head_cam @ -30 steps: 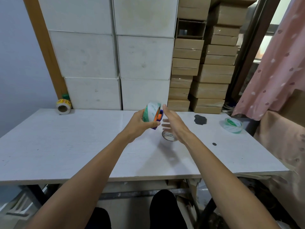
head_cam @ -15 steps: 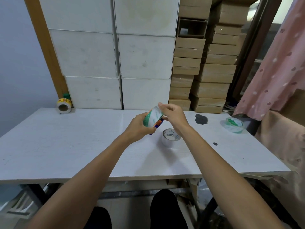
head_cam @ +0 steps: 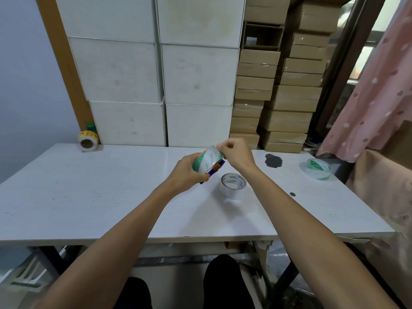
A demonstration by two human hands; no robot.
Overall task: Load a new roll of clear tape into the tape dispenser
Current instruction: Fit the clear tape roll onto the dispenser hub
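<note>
My left hand [head_cam: 186, 172] holds a blue and orange tape dispenser [head_cam: 214, 168] above the white table [head_cam: 89, 197]. A clear tape roll with a green and white core [head_cam: 207, 160] sits in the dispenser. My right hand [head_cam: 237, 152] pinches the top edge of that roll with thumb and fingertips. The dispenser's lower part is hidden behind my left fingers. On the table just right of my hands stands a bare core printed "MADE IN CHINA" [head_cam: 233, 186].
Another clear tape roll with a green core [head_cam: 317, 168] lies at the table's right edge. A yellow label roll [head_cam: 87, 140] rests at the back left. White boxes [head_cam: 160, 74] and brown cartons [head_cam: 289, 97] are stacked behind. A pink dotted curtain [head_cam: 376, 97] hangs at right.
My right hand went from open beside the dispenser to pinching the top of the roll. The roll and dispenser tilted slightly in my left hand.
</note>
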